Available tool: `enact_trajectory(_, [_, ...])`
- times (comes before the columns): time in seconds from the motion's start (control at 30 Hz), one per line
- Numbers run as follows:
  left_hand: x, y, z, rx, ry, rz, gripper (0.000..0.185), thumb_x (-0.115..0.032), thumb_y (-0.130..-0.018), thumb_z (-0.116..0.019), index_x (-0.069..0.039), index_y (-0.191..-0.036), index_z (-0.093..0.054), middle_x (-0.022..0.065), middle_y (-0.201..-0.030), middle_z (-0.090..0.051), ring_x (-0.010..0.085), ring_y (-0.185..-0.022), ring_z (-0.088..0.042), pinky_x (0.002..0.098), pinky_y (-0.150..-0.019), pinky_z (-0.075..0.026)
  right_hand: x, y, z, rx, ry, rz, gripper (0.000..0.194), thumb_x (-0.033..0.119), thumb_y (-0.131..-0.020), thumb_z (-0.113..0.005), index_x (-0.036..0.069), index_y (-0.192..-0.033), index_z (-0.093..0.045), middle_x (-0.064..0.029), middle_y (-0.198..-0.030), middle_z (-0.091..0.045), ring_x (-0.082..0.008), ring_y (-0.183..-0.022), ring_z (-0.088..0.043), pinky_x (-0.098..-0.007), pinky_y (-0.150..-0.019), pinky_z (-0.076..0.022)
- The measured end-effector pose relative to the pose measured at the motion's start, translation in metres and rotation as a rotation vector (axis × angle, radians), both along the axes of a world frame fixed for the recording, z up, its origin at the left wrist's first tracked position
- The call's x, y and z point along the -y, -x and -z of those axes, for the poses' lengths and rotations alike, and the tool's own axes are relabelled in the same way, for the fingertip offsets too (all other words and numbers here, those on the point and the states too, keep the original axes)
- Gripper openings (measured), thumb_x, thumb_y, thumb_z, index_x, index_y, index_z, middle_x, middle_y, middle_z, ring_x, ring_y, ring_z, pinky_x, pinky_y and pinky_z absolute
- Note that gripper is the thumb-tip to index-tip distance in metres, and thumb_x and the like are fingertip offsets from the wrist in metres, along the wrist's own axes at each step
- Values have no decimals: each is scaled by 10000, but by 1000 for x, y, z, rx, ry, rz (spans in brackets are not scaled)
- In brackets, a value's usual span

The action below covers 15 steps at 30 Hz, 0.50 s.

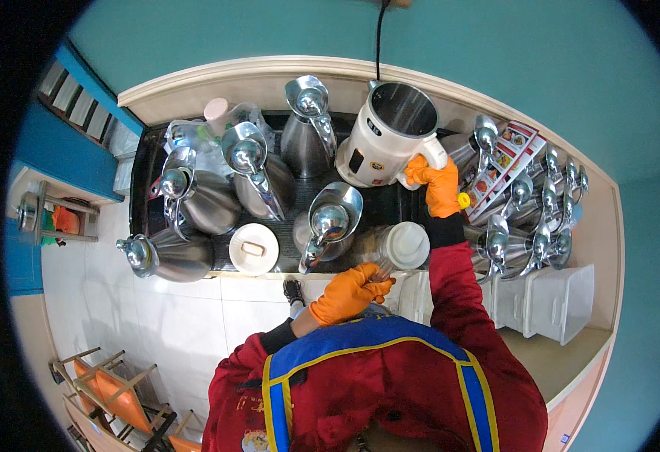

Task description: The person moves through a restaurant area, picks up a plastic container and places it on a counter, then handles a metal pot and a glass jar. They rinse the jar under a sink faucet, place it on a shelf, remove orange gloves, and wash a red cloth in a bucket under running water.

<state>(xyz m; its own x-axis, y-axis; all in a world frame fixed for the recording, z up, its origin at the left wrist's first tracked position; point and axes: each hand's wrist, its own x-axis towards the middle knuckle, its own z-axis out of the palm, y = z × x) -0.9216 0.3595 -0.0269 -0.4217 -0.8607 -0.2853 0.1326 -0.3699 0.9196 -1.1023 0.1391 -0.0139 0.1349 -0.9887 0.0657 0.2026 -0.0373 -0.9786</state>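
Note:
My right hand (pixel 436 179), in an orange glove, grips the handle of a white electric appliance jug (pixel 383 135), whose top is uncovered and whose inside is dark metal. In an orange glove too, my left hand (pixel 355 291) is closed around the handle of a clear pitcher (pixel 375 248) with a whitish lid (pixel 408 245). Left of the pitcher stands a steel vacuum jug (pixel 330 226). A round cream lid (pixel 254 249) with a bar handle lies on the black tray (pixel 284 248). The jug's contents cannot be made out.
More steel vacuum jugs (pixel 208 200) stand at the left and in a cluster (pixel 519 243) at the right. Printed leaflets (pixel 508 164) lie over some of these. White plastic bins (pixel 561 305) sit at the counter's right front. A black cord (pixel 380 39) hangs behind. Orange-seated chairs (pixel 120 395) are lower left.

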Motion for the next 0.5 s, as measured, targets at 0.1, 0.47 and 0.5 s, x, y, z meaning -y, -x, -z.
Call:
enact_trajectory(0.1, [-1,0,5,-82,-31,-41,180,-149,-948,-636,-16,-1067,-616,72,-947,-673,107,-749,-605,258,-687,-505,7,-4,15,7,-16,-29,293,-97,-631,-582,-75,-922,-613,-148,-756,-660,-230,-571,-622,-316,-539,-513])
enact_trajectory(0.47, [1,1,15,-183,39,-153,135,-142,-951,-634,-15,-995,-629,51,-856,-664,102,-735,-618,274,-665,-503,12,-1,41,20,-15,-80,258,-87,-717,-597,-43,-970,-581,-130,-781,-660,-219,-620,-634,-329,-583,-529])
enact_trajectory(0.5, [3,2,15,-186,10,-163,137,-140,-954,-628,-9,-995,-629,52,-853,-664,99,-738,-617,270,-669,-504,15,0,44,-48,-10,-41,253,-82,-731,-596,-40,-980,-576,-128,-788,-661,-216,-635,-639,-333,-592,-532])
